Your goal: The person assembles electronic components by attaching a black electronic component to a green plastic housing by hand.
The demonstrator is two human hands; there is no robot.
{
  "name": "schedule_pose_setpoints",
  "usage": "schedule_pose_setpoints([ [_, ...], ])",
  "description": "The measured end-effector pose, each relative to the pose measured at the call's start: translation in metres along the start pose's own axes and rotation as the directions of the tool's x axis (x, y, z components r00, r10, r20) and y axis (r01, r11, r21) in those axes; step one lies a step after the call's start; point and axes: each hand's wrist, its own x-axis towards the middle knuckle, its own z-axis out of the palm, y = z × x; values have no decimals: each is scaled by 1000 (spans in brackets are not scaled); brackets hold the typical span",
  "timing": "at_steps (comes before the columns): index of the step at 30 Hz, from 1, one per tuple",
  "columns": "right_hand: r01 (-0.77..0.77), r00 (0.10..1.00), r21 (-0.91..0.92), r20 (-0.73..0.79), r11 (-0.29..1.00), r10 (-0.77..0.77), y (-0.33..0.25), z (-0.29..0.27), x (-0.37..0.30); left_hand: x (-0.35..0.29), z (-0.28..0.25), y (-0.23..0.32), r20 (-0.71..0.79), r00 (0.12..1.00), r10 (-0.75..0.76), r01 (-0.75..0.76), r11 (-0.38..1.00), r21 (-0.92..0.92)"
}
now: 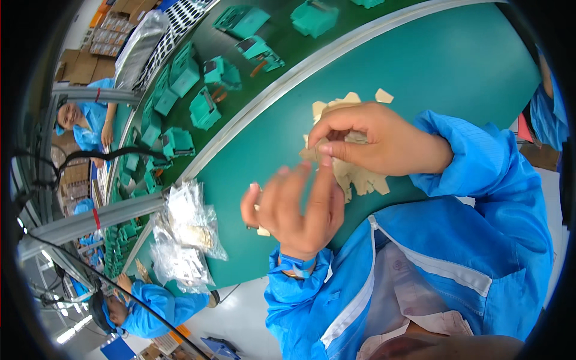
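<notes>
My right hand [381, 138] is closed, thumb and forefinger pinched together above a heap of flat beige pieces [360, 178]. Whatever sits in that pinch is too small to make out. Close beside it, my left hand [297, 207] is smeared by motion, with its fingertips near the right thumb. A small beige piece [263, 231] shows at the outer edge of the left hand; whether that hand holds it I cannot tell. One loose beige piece [384, 96] lies beyond the heap. Both hands hide part of the heap.
Clear plastic bags [189, 222] lie on the green table [444, 72] at left. Past its pale rail [282, 84], a green conveyor carries several teal trays [206, 111]. A metal post [114, 219] and dark cables stand at left. Other people in blue work there.
</notes>
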Motion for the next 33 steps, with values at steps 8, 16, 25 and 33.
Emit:
schedule_pose_setpoints([
  [8, 77, 981, -434, -127, 898, -146, 4, -73, -18, 41, 75, 23, 677, 616, -402, 719, -63, -692],
  [16, 271, 847, -781, -84, 563, -525, 46, -92, -15, 31, 124, 28, 699, 504, -507, 606, -370, -704],
  [25, 274, 820, -807, -88, 523, -565, 74, -84, -2, 19, 135, 26, 566, 513, -645, 667, -115, -736],
  [33, 252, 816, -888, -19, 384, -578, 86, -78, 2, 13, 137, 27, 426, 645, -635, 700, 267, -662],
])
